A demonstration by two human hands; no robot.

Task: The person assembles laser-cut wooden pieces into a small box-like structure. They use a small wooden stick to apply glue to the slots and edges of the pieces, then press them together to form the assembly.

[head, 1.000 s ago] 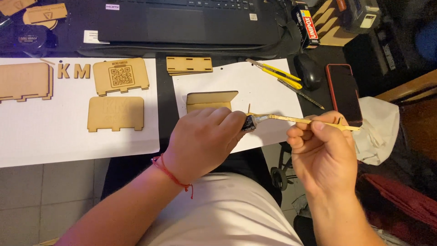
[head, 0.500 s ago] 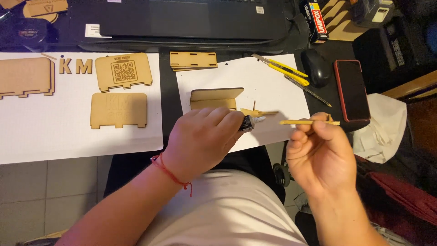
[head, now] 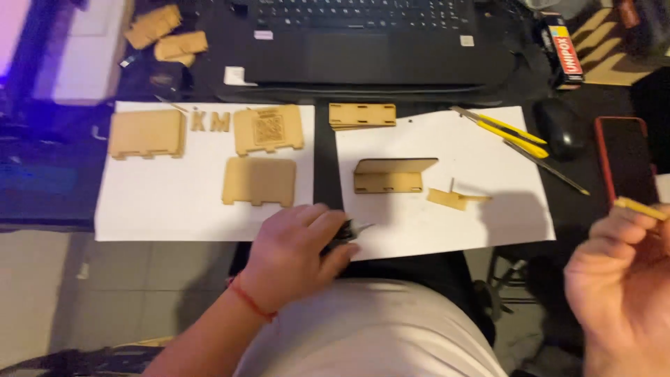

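Note:
My left hand [head: 296, 255] rests at the front edge of the right white sheet [head: 502, 223], closed around a small dark tool with a pale metal tip [head: 347, 233]. My right hand [head: 621, 293] is off to the right, away from the table, pinching a thin light wooden strip [head: 638, 208]. On the sheet between the hands lie a folded wooden piece [head: 391, 174] and a small wooden offcut [head: 455, 198].
A left white sheet [head: 139, 209] carries three wooden panels [head: 259, 180] and two cut-out letters [head: 209, 121]. Behind are a black laptop [head: 363, 42], a slotted wooden piece [head: 361, 115], a yellow utility knife [head: 506, 129], a black mouse [head: 562, 128] and a red-cased phone [head: 628, 164].
The hands have come apart. My right hand carried the strip off to the right, my left hand dropped to the sheet's front edge, and a small offcut now lies on the paper.

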